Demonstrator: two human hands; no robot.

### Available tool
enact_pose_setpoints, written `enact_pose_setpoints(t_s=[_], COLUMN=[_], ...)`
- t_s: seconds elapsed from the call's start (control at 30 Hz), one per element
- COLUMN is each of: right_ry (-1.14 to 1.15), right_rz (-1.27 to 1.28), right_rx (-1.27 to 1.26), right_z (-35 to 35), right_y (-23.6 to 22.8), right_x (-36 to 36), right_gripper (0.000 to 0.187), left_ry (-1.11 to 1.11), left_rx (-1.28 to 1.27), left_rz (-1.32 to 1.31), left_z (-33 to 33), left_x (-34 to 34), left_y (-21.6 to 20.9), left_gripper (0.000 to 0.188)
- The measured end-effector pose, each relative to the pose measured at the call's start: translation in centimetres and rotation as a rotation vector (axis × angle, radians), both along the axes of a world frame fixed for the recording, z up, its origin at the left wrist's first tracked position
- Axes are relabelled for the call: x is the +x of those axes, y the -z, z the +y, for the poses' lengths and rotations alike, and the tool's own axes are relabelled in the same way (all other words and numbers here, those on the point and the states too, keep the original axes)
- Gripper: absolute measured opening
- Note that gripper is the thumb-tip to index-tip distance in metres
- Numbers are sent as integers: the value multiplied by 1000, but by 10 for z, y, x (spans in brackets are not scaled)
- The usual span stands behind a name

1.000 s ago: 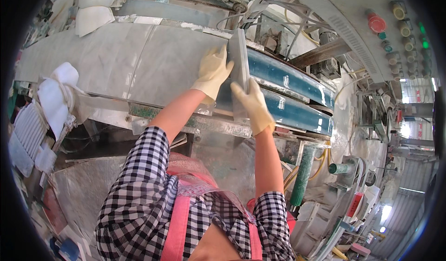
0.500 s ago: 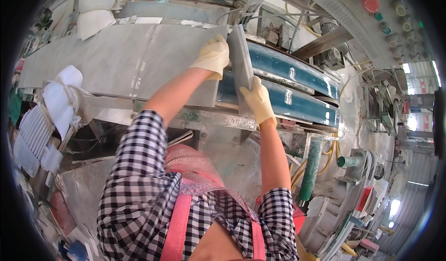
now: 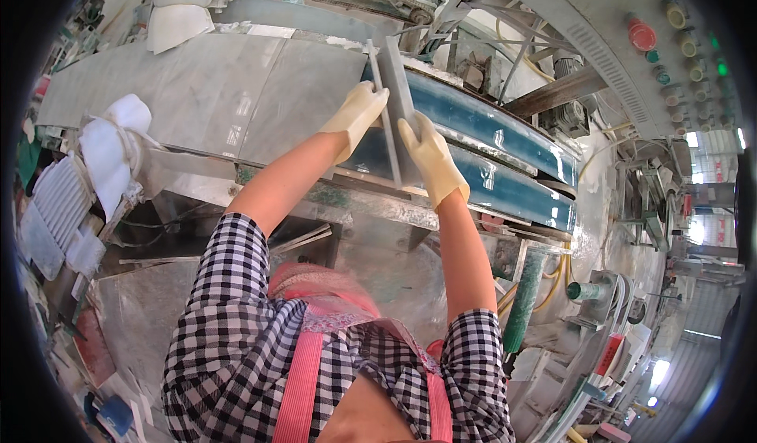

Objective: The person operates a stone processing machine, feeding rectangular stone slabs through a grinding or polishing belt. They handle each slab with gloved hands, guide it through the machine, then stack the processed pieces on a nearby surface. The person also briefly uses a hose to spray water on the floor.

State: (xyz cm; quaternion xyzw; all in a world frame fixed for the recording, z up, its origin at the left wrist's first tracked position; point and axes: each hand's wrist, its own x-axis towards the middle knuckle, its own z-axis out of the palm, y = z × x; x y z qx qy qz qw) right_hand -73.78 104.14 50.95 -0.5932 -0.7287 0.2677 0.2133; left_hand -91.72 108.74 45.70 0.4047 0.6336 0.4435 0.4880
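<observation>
Two grey stone-look tiles are tipped up on edge, close together, over the blue conveyor belts. My left hand (image 3: 361, 118), in a cream rubber glove, grips the left tile (image 3: 392, 147), which shows as a thin strip. The right tile (image 3: 397, 80) is in my gloved right hand (image 3: 432, 159), its fingers on the outer side and edge. A narrow gap separates the tiles at the top; lower down I cannot tell whether they touch.
More flat grey tiles (image 3: 181, 96) lie in a row to the left. Bare blue belts (image 3: 512, 179) run off to the right. A control panel (image 3: 615, 41) with coloured buttons overhangs the far right. A green roller (image 3: 522, 309) stands near my right arm.
The left tile, flat beside the row before, is now tipped up on edge by my left hand, baring more belt. My right hand has shifted farther up its tile.
</observation>
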Motion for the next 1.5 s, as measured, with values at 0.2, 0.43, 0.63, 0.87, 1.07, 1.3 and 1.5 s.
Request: enact_pose_setpoints(t_s=[0.2, 0.43, 0.63, 0.87, 1.07, 1.3, 1.5], right_ry=[99, 51, 62, 166, 132, 147, 231], right_rz=[-220, -182, -139, -255, -143, -254, -284], right_rx=[-46, 99, 107, 60, 137, -30, 79], right_z=[-24, -27, -26, -20, -21, -21, -26], right_y=[-8, 0, -2, 0, 1, -14, -4], right_x=[-18, -10, -6, -12, -5, -12, -19], right_gripper=[74, 66, 57, 48, 66, 65, 60], left_ry=[142, 237, 237, 34, 11, 146, 37], left_rx=[149, -329, -67, 7, 2, 85, -292], left_rz=[1051, 1192, 1101, 334, -325, 943, 1221], left_z=[-15, 0, 11, 1, -10, -9, -19], left_x=[-26, -23, -50, -93, -3, -70, -109], left_y=[-11, -32, -29, -40, -23, -32, -19], left_gripper=[64, 90, 52, 33, 26, 59, 102])
